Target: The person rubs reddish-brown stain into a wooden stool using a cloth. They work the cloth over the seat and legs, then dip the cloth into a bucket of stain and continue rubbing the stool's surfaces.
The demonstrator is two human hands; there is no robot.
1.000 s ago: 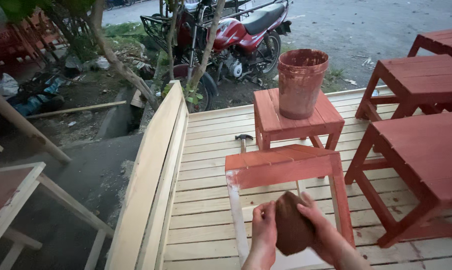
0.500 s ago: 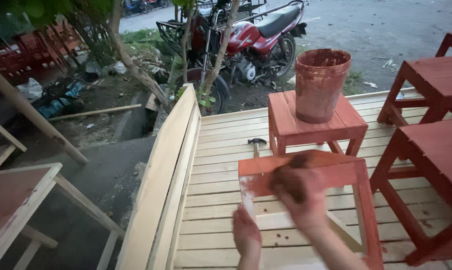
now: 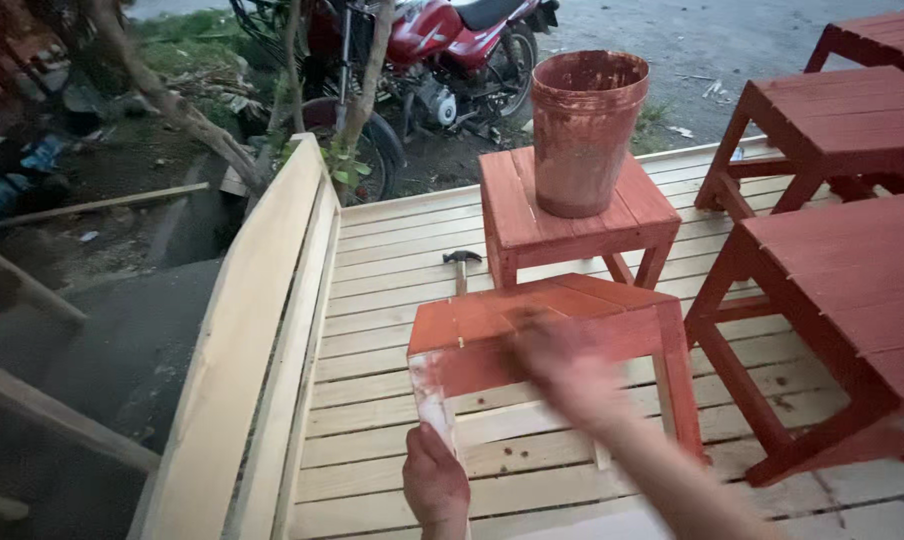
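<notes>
A small wooden stool (image 3: 562, 320) stands on the plank deck, its top and front rail stained red, its left leg still pale wood. My left hand (image 3: 434, 482) grips that pale leg low down. My right hand (image 3: 562, 365) is blurred with motion against the stool's front rail; a dark stained pad seen earlier in it cannot be made out now. A stain-smeared bucket (image 3: 584, 130) sits on a second red stool (image 3: 517, 215) just behind.
A hammer (image 3: 461, 264) lies on the deck (image 3: 372, 400) behind the stool. A pale unpainted bench back (image 3: 247, 340) runs along the left. Larger red tables (image 3: 852, 290) stand at the right. A red motorcycle (image 3: 432, 40) and a thin tree are beyond the deck.
My right hand has moved from below the stool up onto its front rail and is rubbing across it. My left hand shifted to hold the pale leg.
</notes>
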